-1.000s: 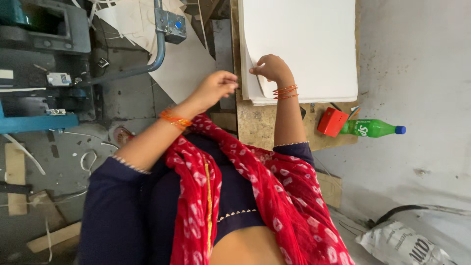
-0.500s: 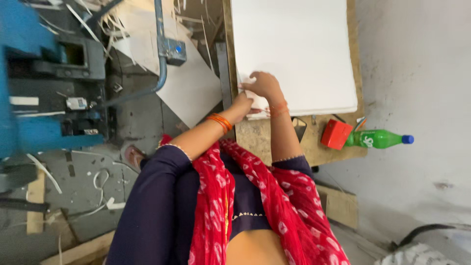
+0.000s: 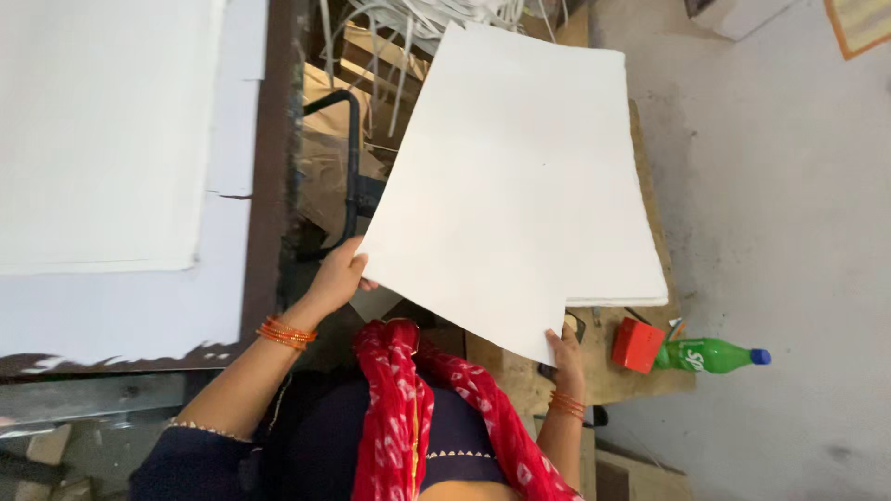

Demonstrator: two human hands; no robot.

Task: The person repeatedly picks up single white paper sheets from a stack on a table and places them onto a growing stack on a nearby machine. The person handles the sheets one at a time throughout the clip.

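head view | white sheet (image 3: 520,186) fills centre to upper right, tilted, lifted above a paper stack (image 3: 631,278) | left hand (image 3: 339,278) grips its left corner at centre-left | right hand (image 3: 564,351) pinches its lower corner at lower centre | red box (image 3: 637,345) and green bottle (image 3: 710,355) lie lower right on wooden table (image 3: 650,186)

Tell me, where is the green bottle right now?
In the head view, the green bottle lies on its side at the lower right, on the grey floor, just right of the small red box at the wooden table's edge.
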